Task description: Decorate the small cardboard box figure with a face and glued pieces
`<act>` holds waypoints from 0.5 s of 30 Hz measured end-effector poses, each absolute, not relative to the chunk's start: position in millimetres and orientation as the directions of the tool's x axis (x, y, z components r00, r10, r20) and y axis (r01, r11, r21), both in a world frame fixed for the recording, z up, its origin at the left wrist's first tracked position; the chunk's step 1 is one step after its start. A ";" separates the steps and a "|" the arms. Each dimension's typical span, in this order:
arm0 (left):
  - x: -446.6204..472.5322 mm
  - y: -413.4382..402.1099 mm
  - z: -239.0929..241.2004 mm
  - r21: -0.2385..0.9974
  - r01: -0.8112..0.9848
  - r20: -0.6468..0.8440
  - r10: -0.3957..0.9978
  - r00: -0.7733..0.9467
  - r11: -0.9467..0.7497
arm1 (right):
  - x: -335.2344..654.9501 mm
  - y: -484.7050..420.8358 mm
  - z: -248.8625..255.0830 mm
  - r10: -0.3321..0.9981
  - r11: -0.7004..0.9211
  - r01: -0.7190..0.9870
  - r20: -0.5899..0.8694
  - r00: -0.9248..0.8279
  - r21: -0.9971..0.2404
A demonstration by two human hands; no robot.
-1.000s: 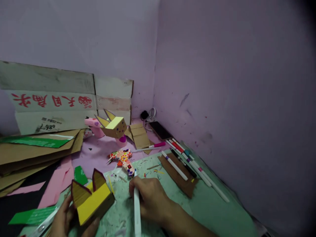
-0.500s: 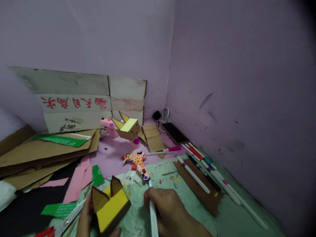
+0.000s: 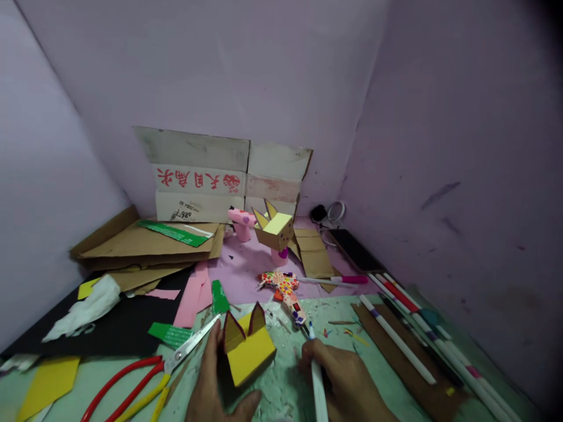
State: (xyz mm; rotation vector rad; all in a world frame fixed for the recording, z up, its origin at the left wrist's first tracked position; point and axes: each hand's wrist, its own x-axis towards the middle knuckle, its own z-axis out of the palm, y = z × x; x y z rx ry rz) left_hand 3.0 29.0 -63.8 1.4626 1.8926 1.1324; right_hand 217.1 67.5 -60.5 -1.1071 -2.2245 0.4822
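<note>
A small yellow cardboard box (image 3: 250,356) with two pointed, dark-edged ears stands on the green table covering. My left hand (image 3: 211,381) curls around its left side, fingers by the ear and thumb near the front edge. Pinched in my right hand (image 3: 338,375) is a white marker (image 3: 317,387), its blue tip pointing up and away from me, apart from the box. Just beyond the tip lies a glue gun (image 3: 284,287) with a colourful patterned cover. Farther back, a similar eared box (image 3: 277,230) with a dotted front sits on a pink stand.
Red-and-yellow-handled scissors (image 3: 165,364) lie left of my left hand. Several markers (image 3: 398,340) and a brown cardboard strip (image 3: 373,337) are on the right, below a phone (image 3: 354,249). Folded cardboard (image 3: 167,246), white tissue (image 3: 88,308) and paper scraps (image 3: 193,299) fill the left.
The view has swung left, so everything appears farther right and the whole scissors now show. Both hands keep their places, with the marker still in the right and the box by the left.
</note>
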 end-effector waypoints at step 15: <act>9.8 27.6 -44.2 0.888 0.428 -0.044 0.959 -0.281 0.166 | 225.0 66.3 -68.7 0.798 0.596 0.570 0.342 -0.496 -0.565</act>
